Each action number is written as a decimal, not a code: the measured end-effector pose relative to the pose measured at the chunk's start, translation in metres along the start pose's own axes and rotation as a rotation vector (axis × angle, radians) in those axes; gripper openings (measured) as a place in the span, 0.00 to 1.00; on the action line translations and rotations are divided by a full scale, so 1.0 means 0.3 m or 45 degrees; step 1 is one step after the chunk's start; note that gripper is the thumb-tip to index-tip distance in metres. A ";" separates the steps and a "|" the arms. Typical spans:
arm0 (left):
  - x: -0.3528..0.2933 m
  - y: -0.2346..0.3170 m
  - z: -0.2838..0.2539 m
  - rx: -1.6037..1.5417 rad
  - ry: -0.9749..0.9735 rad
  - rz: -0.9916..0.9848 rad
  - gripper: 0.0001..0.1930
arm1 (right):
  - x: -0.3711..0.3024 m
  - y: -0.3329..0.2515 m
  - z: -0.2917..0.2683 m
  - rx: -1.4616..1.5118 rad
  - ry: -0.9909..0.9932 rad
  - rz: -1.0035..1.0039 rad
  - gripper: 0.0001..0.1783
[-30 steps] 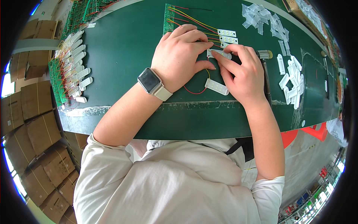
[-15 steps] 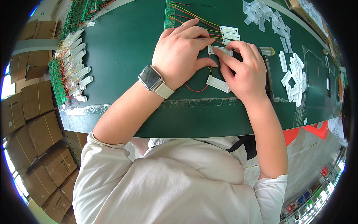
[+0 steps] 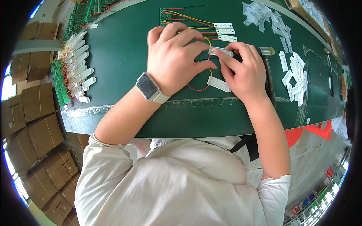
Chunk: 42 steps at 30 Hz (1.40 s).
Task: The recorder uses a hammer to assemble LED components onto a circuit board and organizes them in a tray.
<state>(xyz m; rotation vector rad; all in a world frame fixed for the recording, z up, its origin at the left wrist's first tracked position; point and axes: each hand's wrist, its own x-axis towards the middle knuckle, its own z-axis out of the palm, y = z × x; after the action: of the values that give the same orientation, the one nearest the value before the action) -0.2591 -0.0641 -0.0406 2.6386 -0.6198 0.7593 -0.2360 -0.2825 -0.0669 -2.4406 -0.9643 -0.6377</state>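
Note:
My right hand grips a small white LED light module, its fingertip pressed on the end where the wires enter. Beside it, my left hand has its fingers apart, with the index fingertip close to that same end and the thumb stretched out below. Nearer to me lies a second LED light module with a red and a yellow wire. Beyond the hands, several bare LED strips hang by red and yellow wires from a green circuit board, partly hidden behind my left hand.
White plastic cases lie piled at the right, with clear plastic pieces farther back. A hammer lies by my right hand. Wired modules line the left side of the green table. Cardboard boxes are stacked at the left.
My left hand has drawn back slightly to the left, its fingers spreading. The bare LED strips have shifted a little left and show more fully. My right hand stays on the module.

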 end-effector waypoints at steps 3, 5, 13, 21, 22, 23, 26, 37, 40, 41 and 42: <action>-0.007 0.047 -0.013 0.152 -0.073 -0.049 0.14 | -0.007 0.004 0.009 0.003 0.026 0.010 0.16; -0.002 0.065 -0.016 0.169 -0.109 -0.054 0.13 | -0.005 0.003 0.012 0.026 0.042 -0.003 0.17; -0.013 0.067 0.021 0.037 -0.113 -0.059 0.04 | -0.013 0.001 0.004 0.013 0.039 0.023 0.17; 0.002 0.053 0.037 -0.024 -0.056 0.059 0.06 | -0.015 -0.009 0.003 0.007 0.030 0.047 0.16; 0.003 0.050 0.042 -0.051 -0.045 0.065 0.06 | -0.016 -0.009 0.003 0.007 0.031 0.051 0.16; 0.002 0.049 0.045 -0.050 -0.048 0.069 0.06 | -0.017 -0.009 0.003 0.006 0.033 0.055 0.17; 0.001 0.042 0.047 -0.021 -0.036 0.126 0.07 | -0.016 -0.014 -0.001 0.001 0.020 0.062 0.16; 0.033 0.068 -0.079 0.112 -0.370 0.054 0.07 | -0.019 -0.004 0.002 0.041 0.053 0.064 0.14; 0.050 0.020 -0.092 -0.009 -0.270 -0.029 0.07 | -0.019 -0.003 0.005 0.047 0.052 0.062 0.14; 0.050 -0.002 -0.081 -0.108 -0.172 -0.085 0.07 | -0.018 -0.004 0.006 0.054 0.051 0.057 0.14; 0.050 -0.021 -0.060 -0.211 -0.161 -0.100 0.09 | -0.017 -0.006 0.006 0.060 0.054 0.061 0.14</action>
<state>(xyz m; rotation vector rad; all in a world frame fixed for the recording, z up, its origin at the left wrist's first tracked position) -0.2522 -0.0559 -0.0188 2.5550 -0.5821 0.4991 -0.2402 -0.2830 -0.0707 -2.3919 -0.8910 -0.6407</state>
